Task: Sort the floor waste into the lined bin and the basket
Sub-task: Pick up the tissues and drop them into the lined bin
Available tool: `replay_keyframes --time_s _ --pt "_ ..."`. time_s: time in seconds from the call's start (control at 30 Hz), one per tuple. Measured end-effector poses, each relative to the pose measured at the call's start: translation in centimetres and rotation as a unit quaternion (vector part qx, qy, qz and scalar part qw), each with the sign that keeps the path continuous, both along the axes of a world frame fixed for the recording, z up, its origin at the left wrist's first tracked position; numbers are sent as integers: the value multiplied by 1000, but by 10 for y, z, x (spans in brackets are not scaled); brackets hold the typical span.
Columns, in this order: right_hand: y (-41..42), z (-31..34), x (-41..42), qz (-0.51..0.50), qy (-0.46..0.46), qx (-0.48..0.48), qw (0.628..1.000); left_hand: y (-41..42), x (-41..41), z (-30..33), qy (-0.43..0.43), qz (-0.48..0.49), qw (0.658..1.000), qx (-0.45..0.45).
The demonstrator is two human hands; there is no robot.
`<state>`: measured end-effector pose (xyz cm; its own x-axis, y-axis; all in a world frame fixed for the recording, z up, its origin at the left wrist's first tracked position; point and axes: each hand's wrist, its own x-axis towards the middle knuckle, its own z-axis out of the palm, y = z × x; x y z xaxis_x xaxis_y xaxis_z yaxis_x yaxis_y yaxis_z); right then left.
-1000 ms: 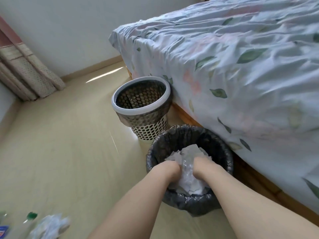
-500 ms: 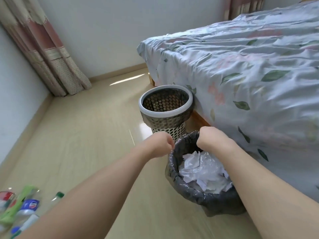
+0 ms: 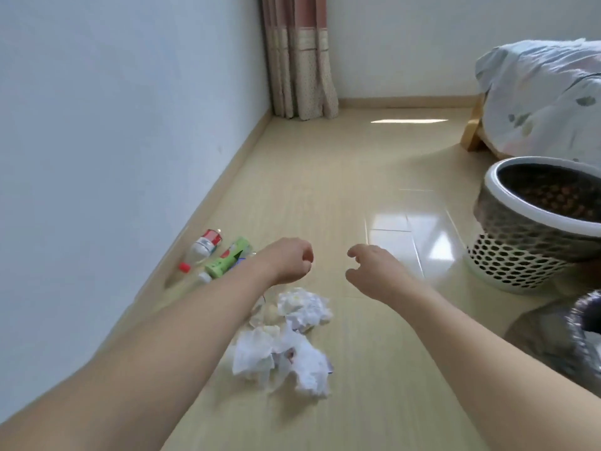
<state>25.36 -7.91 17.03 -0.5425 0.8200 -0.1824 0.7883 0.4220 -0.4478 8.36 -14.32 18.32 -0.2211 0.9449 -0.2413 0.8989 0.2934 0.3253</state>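
Note:
Crumpled white paper (image 3: 304, 309) and more white scraps (image 3: 283, 358) lie on the floor in front of me. Several plastic bottles lie by the left wall: one with a red label (image 3: 205, 247) and a green one (image 3: 229, 258). My left hand (image 3: 287, 260) hovers above the paper with its fingers curled, holding nothing. To its right my right hand (image 3: 374, 271) hangs empty with loosely curled fingers. The perforated basket (image 3: 520, 242) stands at the right. Only an edge of the black-lined bin (image 3: 582, 323) shows at the right border.
A bed (image 3: 540, 96) with a leaf-print cover fills the far right behind the basket. A white wall (image 3: 113, 125) runs along the left, with a curtain (image 3: 300, 56) in the far corner. Bare wooden floor (image 3: 341, 177) stretches ahead.
Both hands left the lined bin and its paper, and my view swung left to the floor waste. The hands now hover over the paper pile.

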Motion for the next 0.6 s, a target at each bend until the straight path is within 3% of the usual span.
replay_keyframes --time_s 0.17,0.33,0.43,0.6 --pt "-52 -77 -75 40 -27 -86 995 -71 -109 -70 -9 66 994 -85" --pt "-82 -143 -97 26 -87 -159 983 -109 -140 -143 -76 59 979 -180" --pt "-81 -160 -97 1 -85 -162 983 -109 -127 -171 -73 5 986 -151" --pt "-81 -180 -104 -39 -48 -158 986 -101 -114 -191 20 -87 987 -134"
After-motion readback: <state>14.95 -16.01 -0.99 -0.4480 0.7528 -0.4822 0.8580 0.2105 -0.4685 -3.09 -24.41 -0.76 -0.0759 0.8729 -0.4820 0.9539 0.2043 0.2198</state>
